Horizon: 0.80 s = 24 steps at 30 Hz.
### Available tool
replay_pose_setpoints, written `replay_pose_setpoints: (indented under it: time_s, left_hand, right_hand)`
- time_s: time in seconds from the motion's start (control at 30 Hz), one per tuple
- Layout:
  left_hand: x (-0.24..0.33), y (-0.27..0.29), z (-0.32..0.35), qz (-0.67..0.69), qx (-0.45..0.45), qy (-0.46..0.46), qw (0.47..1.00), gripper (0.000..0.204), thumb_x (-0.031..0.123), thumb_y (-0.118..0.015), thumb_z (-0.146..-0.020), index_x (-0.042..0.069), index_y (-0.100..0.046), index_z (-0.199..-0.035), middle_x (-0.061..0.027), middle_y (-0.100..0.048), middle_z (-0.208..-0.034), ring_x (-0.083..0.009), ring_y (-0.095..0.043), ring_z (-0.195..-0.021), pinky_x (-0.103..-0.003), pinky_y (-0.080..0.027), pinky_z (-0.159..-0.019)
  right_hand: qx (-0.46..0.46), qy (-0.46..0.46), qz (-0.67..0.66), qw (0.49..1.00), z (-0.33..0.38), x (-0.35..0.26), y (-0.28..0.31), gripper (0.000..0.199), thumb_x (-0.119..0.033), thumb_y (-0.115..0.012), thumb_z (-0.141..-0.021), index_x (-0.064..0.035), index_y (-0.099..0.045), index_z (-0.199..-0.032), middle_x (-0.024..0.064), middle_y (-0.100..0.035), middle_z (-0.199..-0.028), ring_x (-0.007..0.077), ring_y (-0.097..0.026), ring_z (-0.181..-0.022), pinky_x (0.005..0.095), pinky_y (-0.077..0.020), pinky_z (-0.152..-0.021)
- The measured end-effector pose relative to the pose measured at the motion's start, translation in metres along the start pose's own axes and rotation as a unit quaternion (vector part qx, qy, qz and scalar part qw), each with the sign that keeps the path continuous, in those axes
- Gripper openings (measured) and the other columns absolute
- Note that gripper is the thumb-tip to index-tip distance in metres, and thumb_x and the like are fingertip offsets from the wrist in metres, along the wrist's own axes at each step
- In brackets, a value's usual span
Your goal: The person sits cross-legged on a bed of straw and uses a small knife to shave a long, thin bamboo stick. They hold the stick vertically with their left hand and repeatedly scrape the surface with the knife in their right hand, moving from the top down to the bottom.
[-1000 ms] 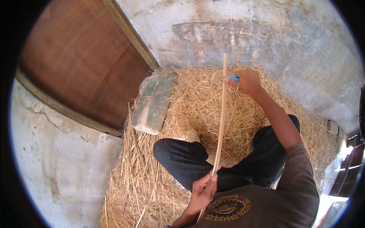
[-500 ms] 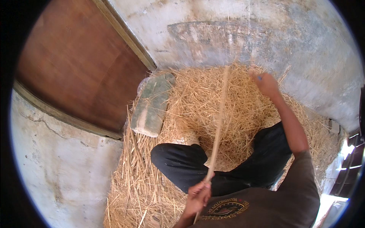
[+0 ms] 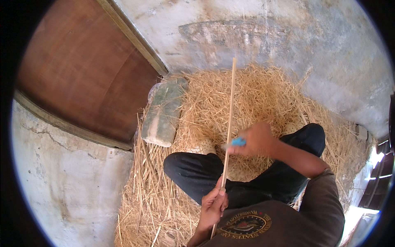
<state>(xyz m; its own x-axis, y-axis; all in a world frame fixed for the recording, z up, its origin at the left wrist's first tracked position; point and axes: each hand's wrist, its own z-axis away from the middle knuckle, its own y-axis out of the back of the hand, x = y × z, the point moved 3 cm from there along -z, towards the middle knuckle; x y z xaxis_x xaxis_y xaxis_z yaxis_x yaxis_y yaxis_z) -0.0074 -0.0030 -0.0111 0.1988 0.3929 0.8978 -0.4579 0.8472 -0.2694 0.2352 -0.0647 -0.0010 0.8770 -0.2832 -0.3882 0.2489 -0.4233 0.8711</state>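
A long, narrow, pale bamboo strip stands out from my lap, tilted slightly right at its far end. My left hand is closed round its near part, thumb along the strip, and the tail end passes below the hand beside my shirt. My right hand is closed on a small blue-handled knife at the strip's middle. Motion blurs the blade, so I cannot tell whether it touches the strip. Curly straw-coloured shavings are heaped beyond and between my crossed legs.
A greenish, dusty block-shaped bundle lies left of the heap. Long thin strips lie on the floor at left. A brown door panel in a wooden frame and a stained wall bound the space.
My right hand has come from the far right of the heap back toward me, down to the strip's middle, with the knife. The strip's far end has shifted slightly left; my left hand keeps its hold.
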Motion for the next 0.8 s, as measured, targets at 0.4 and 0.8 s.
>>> replay_pose_setpoints:
  time_s: [0.4, 0.8]
  left_hand:
    - [-0.002, 0.011, 0.015, 0.033, 0.019, 0.008, 0.999, 0.046, 0.016, -0.041, -0.101, 0.011, -0.033, -0.146, 0.0031, -0.034, -0.054, -0.0052, -0.03, -0.045, -0.019, -0.029, -0.04]
    - [0.001, 0.015, 0.009, 0.041, 0.024, 0.013, 0.999, 0.045, 0.015, -0.041, -0.102, 0.007, -0.034, -0.145, 0.0031, -0.032, -0.053, -0.0055, -0.029, -0.044, -0.019, -0.029, -0.043]
  right_hand:
    - [-0.023, 0.062, -0.008, 0.998, 0.002, -0.028, -0.013, 0.066, -0.072, -0.054, -0.079, -0.0101, -0.057, -0.055, 0.0083, -0.044, -0.042, 0.0271, -0.051, -0.039, 0.039, -0.0375, -0.04]
    - [-0.003, 0.053, 0.009, 0.999, -0.006, -0.015, -0.021, 0.061, -0.065, -0.052, -0.085, -0.0064, -0.056, -0.068, 0.0112, -0.05, -0.046, 0.031, -0.056, -0.042, 0.041, -0.0427, -0.042]
